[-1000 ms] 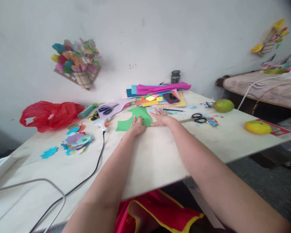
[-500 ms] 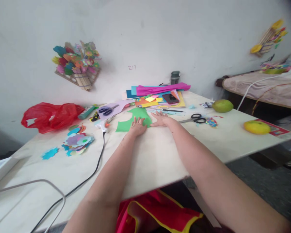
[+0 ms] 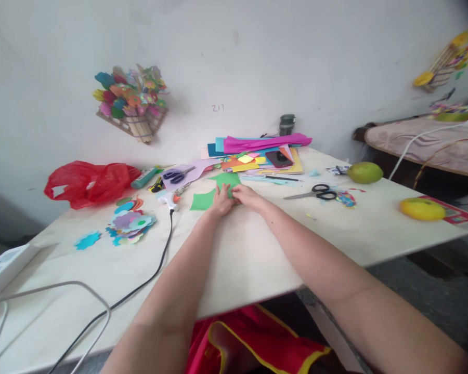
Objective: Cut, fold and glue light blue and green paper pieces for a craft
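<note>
A cut sheet of green paper (image 3: 203, 200) lies flat on the white table, its outline irregular with notches. My left hand (image 3: 222, 201) rests on it with the fingers stretched out, pressing it down. At the paper's right edge, my right hand (image 3: 246, 196) has its fingers closed, apparently pinching that edge; the fingertips are partly hidden. To the right of this hand lie black-handled scissors (image 3: 323, 192), apart from it. A dark pen (image 3: 283, 178) sits on pale blue paper strips behind the right hand.
Left of the hands are a white glue gun (image 3: 169, 200) with a black cord, stacked paper flowers (image 3: 130, 223), dark-handled scissors (image 3: 175, 177) and a red plastic bag (image 3: 89, 184). Behind are coloured sheets (image 3: 265, 144) and a phone (image 3: 278, 159). Two mangoes (image 3: 364, 172) lie at right.
My right hand has gone from spread flat beside the green paper to closed at its right edge. The left hand stays on the paper. The view has shifted slightly.
</note>
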